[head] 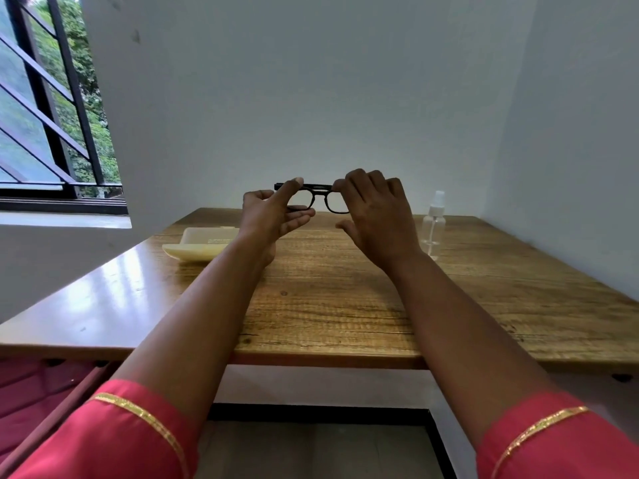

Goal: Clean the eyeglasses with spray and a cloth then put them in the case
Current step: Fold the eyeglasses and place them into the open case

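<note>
**A:** Holding them up now — the eyeglasses [320, 198] are off the table [328, 305], raised in front of the back wall between both hands. The left hand [273, 216] pinches the left end of the frame, thumb on top and fingers curled underneath. The right hand [375, 216] has its fingers curled over the right end near the hinge, thumb hanging loose below.

**B:** How far along, would you say?

**A:** Hard to call. No cloth shows anywhere in view, and the spray bottle [434, 223] stands upright and untouched at the right, well apart from the hands. The cream case [204, 245] lies open at the left, nothing in it that I can see. Either the cleaning is yet to start or they're being inspected; I can't tell whether the lenses are wet or dry. Casing them certainly remains.

**B:** Room to work?

**A:** Plenty in the middle: bare wood between the case and the bottle. Walls close in behind and to the right, so the bottle sits in a tight corner. The case rests near the table's left edge, so a careless reach could nudge it off.
</note>
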